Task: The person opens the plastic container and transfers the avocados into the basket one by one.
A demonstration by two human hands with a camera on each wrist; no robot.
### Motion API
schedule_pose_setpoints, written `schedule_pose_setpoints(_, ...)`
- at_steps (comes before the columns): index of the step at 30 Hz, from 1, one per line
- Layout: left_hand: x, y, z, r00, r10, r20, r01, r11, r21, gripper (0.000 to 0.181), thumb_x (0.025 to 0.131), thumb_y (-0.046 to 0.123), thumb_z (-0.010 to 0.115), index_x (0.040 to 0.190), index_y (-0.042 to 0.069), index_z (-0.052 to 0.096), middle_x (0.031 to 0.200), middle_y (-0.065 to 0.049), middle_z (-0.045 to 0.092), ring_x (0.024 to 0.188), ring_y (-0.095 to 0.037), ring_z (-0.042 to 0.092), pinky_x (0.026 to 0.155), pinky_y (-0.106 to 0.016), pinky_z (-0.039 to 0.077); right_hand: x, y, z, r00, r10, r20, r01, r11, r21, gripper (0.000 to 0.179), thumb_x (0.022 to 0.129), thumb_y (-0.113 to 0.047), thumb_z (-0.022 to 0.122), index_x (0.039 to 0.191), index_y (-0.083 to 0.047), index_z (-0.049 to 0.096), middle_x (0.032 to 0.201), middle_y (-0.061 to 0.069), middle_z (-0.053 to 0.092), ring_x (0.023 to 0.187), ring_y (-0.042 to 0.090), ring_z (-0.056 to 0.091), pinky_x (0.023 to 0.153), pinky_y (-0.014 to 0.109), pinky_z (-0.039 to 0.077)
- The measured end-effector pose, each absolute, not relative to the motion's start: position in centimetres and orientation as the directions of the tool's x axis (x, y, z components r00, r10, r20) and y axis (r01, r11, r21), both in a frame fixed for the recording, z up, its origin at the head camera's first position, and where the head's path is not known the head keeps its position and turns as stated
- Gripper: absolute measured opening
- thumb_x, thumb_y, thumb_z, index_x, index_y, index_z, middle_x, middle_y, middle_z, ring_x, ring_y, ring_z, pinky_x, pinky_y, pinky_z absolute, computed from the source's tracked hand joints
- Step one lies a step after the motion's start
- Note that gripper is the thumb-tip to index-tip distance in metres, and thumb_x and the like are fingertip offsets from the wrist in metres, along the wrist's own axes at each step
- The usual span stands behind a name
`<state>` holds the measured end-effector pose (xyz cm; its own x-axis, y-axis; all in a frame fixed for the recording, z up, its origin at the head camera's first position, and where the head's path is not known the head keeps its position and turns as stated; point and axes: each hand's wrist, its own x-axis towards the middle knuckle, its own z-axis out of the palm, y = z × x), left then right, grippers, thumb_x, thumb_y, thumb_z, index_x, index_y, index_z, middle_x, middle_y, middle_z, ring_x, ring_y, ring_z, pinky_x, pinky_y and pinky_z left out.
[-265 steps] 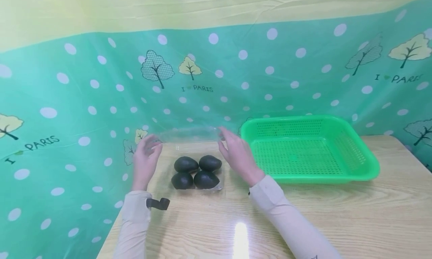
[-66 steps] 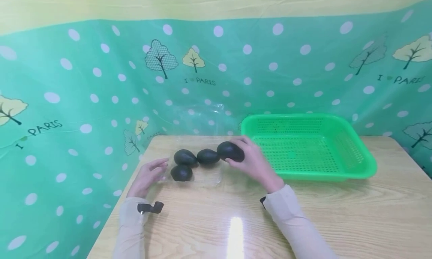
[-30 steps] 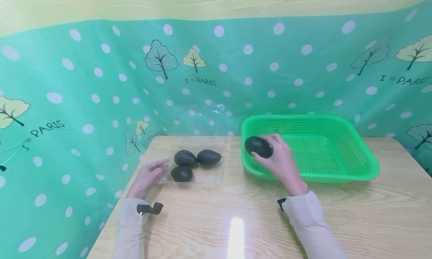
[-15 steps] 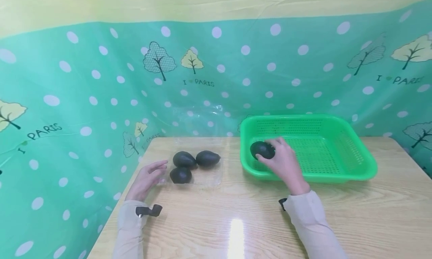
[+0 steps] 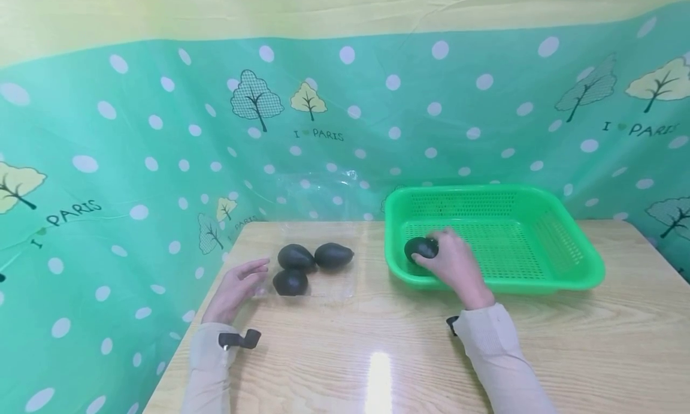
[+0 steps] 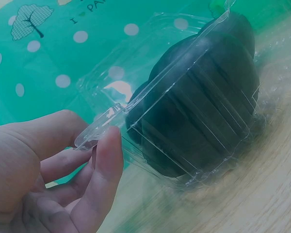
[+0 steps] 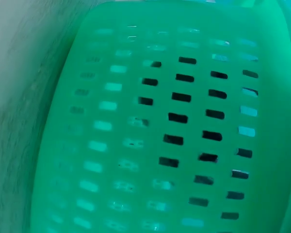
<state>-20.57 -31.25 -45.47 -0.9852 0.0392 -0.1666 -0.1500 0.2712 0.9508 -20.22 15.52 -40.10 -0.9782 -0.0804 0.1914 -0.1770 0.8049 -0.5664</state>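
My left hand (image 5: 236,288) pinches the corner tab of a clear plastic clamshell box (image 6: 103,127) between thumb and finger, at the box's left side. Its see-through lid (image 5: 318,192) stands raised at the back. Inside the box lie three dark avocados (image 5: 333,256), two behind and one in front at the left. With my right hand (image 5: 455,264) I grip another avocado (image 5: 419,249) by its right side, low inside the left end of a green plastic basket (image 5: 590,273). Only the basket's slotted wall (image 7: 155,111) fills the right wrist view; hand and avocado are out of it.
The box and basket stand side by side on a light wooden table (image 5: 323,354), with a narrow strip of wood between them. A green polka-dot cloth (image 5: 162,222) hangs behind and along the left edge.
The lid was raised earlier. My right hand then lifted the front-right avocado out, carried it right over the basket and lowered it inside. My left hand has stayed at the box's left side lately.
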Motion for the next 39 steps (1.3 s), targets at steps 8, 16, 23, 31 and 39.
schedule_pose_setpoints(8,-20.3,-31.0,-44.8,-0.983,0.037,-0.18,-0.162,0.288,0.944,0.05,0.099,0.016,0.058,0.146,0.007,0.047,0.144,-0.023,0.049,0.114,-0.021,0.058,0.087,-0.025,0.054,-20.4,15.4,-40.3,-0.987,-0.108,0.122,-0.157,0.822,-0.547,0.054,0.084,-0.031,0.078,0.119,0.008,0.064,0.107,0.025,0.063,0.088,0.033,0.062,0.068,0.042,0.053)
schedule_pose_setpoints(16,-20.6,-31.4,-45.6,-0.982,0.023,-0.186,-0.172,0.286,0.943,0.05,0.099,0.016,0.058,0.147,0.007,0.046,0.144,-0.022,0.049,0.117,-0.022,0.057,0.087,-0.024,0.054,-20.5,15.2,-40.1,-0.993,-0.113,-0.015,-0.088,0.841,-0.534,0.051,0.086,-0.036,0.075,0.112,0.007,0.065,0.102,0.019,0.067,0.081,0.026,0.059,0.064,0.036,0.05)
schedule_pose_setpoints(23,-20.5,-31.3,-45.4,-0.982,0.042,-0.183,-0.166,0.26,0.951,0.05,0.099,0.013,0.056,0.147,0.005,0.045,0.145,-0.024,0.046,0.128,-0.035,0.048,0.088,-0.027,0.056,-20.3,15.1,-39.6,-0.992,-0.113,-0.056,-0.07,0.86,-0.505,0.053,0.088,-0.037,0.073,0.116,0.008,0.064,0.104,0.019,0.066,0.083,0.027,0.059,0.065,0.039,0.051)
schedule_pose_setpoints(31,-20.3,-31.4,-45.3,-0.986,0.046,-0.159,-0.138,0.3,0.944,0.052,0.098,0.022,0.06,0.146,0.007,0.047,0.143,-0.021,0.049,0.113,-0.014,0.057,0.088,-0.024,0.054,-20.3,14.6,-39.0,-0.987,-0.131,-0.096,-0.077,0.897,-0.435,0.049,0.088,-0.038,0.073,0.112,0.004,0.066,0.109,0.022,0.062,0.08,0.028,0.059,0.06,0.039,0.051)
schedule_pose_setpoints(39,-20.6,-31.3,-45.5,-0.987,0.049,-0.153,-0.135,0.262,0.956,0.051,0.098,0.017,0.059,0.145,0.004,0.047,0.142,-0.023,0.049,0.107,-0.009,0.059,0.085,-0.026,0.057,-20.4,14.4,-38.6,-0.993,-0.116,-0.034,-0.09,0.897,-0.433,0.06,0.091,-0.037,0.07,0.131,0.006,0.057,0.137,0.034,0.047,0.105,0.045,0.061,0.081,0.055,0.056)
